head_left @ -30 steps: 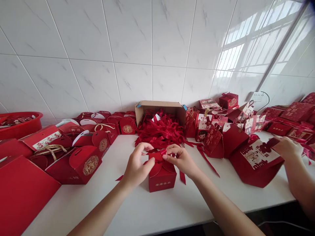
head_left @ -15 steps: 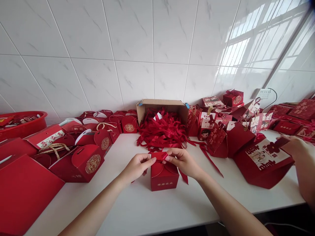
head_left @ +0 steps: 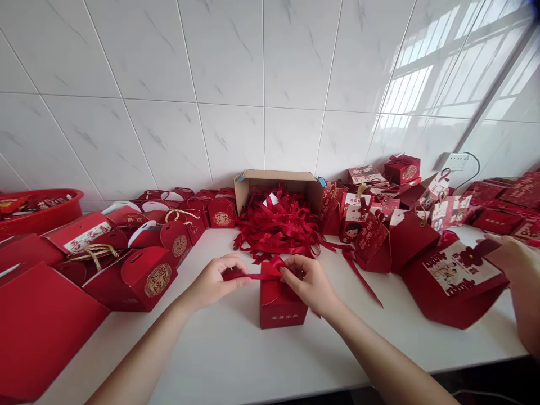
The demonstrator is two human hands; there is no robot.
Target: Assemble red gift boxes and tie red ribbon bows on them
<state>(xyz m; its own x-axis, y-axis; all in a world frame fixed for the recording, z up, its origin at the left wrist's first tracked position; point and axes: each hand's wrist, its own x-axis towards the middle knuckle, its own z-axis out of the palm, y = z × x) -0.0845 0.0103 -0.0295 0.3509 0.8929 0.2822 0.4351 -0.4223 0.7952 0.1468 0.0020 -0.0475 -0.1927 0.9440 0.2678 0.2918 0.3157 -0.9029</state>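
Centrally, a small cube-shaped red cardboard box with pale lettering stands upright on a white tabletop. A glossy red satin ribbon crosses its top. The left hand, just beside the box, is clamped on one length of this ribbon, thumb against fingers, drawing it out sideways in a nearly straight line. The right hand is above the box top, thumb and fingers pinched on a loop of the same ribbon. The two hands are apart, with ribbon spanning between them.

Behind the box, a brown cardboard carton lies with its mouth facing forward, a heap of loose red satin ribbons spilling from it. To the left, a red carton with a round gold emblem stands among similar ones. At the right edge, another person's hand is at the upper end of a larger red box with a printed white panel.
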